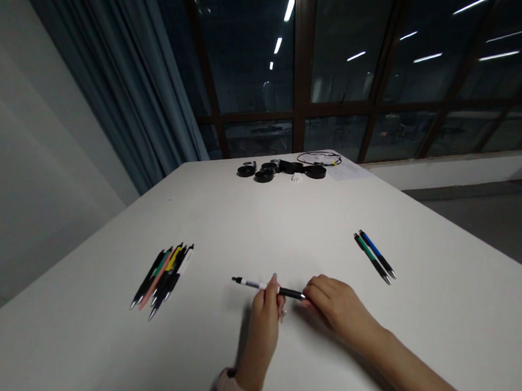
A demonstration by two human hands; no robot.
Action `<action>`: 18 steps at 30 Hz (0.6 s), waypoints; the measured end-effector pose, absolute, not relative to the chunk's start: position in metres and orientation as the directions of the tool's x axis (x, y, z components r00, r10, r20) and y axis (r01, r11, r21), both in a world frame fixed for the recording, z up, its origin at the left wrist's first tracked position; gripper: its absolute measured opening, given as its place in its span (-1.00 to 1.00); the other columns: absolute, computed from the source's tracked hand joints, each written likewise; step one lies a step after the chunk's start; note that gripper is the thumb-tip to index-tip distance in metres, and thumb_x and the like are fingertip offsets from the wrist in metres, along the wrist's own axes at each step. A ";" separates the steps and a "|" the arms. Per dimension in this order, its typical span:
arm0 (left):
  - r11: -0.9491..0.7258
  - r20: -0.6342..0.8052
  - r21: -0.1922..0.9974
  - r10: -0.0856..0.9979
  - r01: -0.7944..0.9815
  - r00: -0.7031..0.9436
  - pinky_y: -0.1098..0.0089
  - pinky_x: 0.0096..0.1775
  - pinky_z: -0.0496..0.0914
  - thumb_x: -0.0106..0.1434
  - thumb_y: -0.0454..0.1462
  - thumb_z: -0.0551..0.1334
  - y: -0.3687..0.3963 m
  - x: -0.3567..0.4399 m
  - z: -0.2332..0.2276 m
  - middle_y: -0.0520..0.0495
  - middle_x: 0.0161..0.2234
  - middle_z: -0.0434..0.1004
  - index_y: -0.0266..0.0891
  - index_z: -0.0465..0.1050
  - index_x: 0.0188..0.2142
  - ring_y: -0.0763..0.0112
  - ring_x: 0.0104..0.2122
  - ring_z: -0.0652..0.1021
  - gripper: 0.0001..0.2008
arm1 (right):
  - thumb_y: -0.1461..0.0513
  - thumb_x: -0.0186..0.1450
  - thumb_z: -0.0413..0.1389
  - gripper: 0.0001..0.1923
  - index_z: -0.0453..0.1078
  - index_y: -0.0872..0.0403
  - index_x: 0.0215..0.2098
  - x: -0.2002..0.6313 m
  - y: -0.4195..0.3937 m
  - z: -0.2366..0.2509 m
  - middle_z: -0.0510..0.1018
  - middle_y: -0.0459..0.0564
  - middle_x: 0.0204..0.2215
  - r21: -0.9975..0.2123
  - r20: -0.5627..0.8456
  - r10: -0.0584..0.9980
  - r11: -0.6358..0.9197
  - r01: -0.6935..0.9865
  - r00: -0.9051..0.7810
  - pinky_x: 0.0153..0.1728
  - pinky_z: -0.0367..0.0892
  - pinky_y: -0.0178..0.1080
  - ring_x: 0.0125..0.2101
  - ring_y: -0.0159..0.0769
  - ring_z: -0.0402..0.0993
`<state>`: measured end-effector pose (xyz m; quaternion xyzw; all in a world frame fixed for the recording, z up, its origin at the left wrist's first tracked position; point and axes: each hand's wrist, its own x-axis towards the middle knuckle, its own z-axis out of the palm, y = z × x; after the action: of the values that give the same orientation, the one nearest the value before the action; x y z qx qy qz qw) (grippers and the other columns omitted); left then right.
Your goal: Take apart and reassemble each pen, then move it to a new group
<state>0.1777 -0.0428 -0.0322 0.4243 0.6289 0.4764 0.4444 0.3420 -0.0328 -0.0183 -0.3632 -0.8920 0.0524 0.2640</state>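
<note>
A white and black ballpoint pen [248,282] is held above the table, its clicker end pointing left and its metal tip to the right. My left hand [265,315] pinches the barrel near its middle between thumb and fingers. At the tip end, the bent fingers of my right hand [335,304] close together around the silver point; whether a small part sits between them is hidden. To the left lies a bunch of several pens [164,278] in black, green, pink, yellow and white. A green pen [372,258] and a blue pen [377,254] lie side by side on the right.
The white table [263,219] stretches away toward dark windows. Black round items [265,174], a coiled black cable [319,158] and a sheet of paper [352,171] lie at its far end. A blue curtain [145,96] hangs at the back left.
</note>
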 end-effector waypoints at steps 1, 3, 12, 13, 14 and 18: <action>0.199 -0.180 0.978 0.959 0.067 -0.217 0.42 -0.58 0.18 0.12 0.27 -0.01 -0.043 0.179 -0.029 0.15 -0.72 0.06 -0.10 0.09 -0.64 0.48 -0.69 0.22 -0.45 | 0.13 0.49 -0.17 -0.61 0.40 0.06 -0.33 0.341 -0.034 -0.018 0.52 0.08 -0.43 -0.277 0.422 0.673 0.734 0.620 -0.607 -0.41 0.21 -0.21 -0.41 -0.20 0.38; 0.220 -0.216 0.975 0.960 0.002 -0.178 0.43 -0.59 0.17 0.07 0.28 0.03 -0.043 0.180 -0.024 0.16 -0.72 0.04 -0.09 0.07 -0.64 0.49 -0.68 0.20 -0.46 | 0.15 0.49 -0.21 -0.61 0.36 0.05 -0.33 0.340 -0.037 -0.017 0.50 0.08 -0.42 -0.328 0.391 0.698 0.715 0.617 -0.600 -0.41 0.20 -0.21 -0.40 -0.19 0.37; 0.225 -0.192 0.965 0.956 0.137 -0.222 0.39 -0.50 0.21 0.17 0.25 -0.04 -0.047 0.174 -0.029 0.12 -0.67 0.13 -0.11 0.14 -0.60 0.42 -0.62 0.30 -0.46 | -0.18 0.38 -0.12 -0.48 0.22 0.03 -0.46 0.328 -0.039 -0.020 0.36 -0.12 -0.54 -0.990 -0.009 0.880 0.059 0.128 -0.476 -0.42 0.24 -0.28 -0.50 -0.35 0.29; 0.222 -0.184 0.961 0.958 0.162 -0.221 0.39 -0.49 0.22 0.19 0.24 -0.04 -0.048 0.173 -0.029 0.11 -0.66 0.16 -0.12 0.15 -0.60 0.41 -0.61 0.32 -0.46 | -0.22 0.33 -0.08 -0.46 0.23 0.04 -0.47 0.326 -0.038 -0.021 0.36 -0.13 -0.56 -0.998 -0.042 0.879 -0.013 0.063 -0.475 -0.44 0.24 -0.29 -0.53 -0.37 0.28; 0.217 -0.175 0.958 0.960 0.186 -0.217 0.38 -0.48 0.22 0.21 0.23 -0.05 -0.049 0.173 -0.030 0.10 -0.65 0.18 -0.12 0.17 -0.59 0.40 -0.60 0.33 -0.46 | -0.25 0.28 -0.02 -0.44 0.23 0.04 -0.49 0.325 -0.036 -0.022 0.37 -0.13 -0.57 -0.996 -0.079 0.878 -0.085 0.009 -0.473 -0.48 0.24 -0.29 -0.56 -0.39 0.27; 0.116 -0.068 0.950 0.983 0.289 -0.172 0.36 -0.40 0.24 0.27 0.18 -0.07 -0.053 0.174 -0.031 0.04 -0.60 0.28 -0.12 0.20 -0.55 0.35 -0.53 0.38 -0.49 | -0.31 0.14 0.09 -0.37 0.18 0.04 -0.61 0.322 -0.031 -0.029 0.40 -0.12 -0.65 -0.952 -0.207 0.864 -0.286 -0.111 -0.458 -0.60 0.19 -0.32 -0.69 -0.44 0.23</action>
<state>0.1739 -0.0532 -0.0306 0.5040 0.6308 0.4337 0.4001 0.3219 -0.0307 -0.0285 -0.3877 -0.4861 0.7020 0.3473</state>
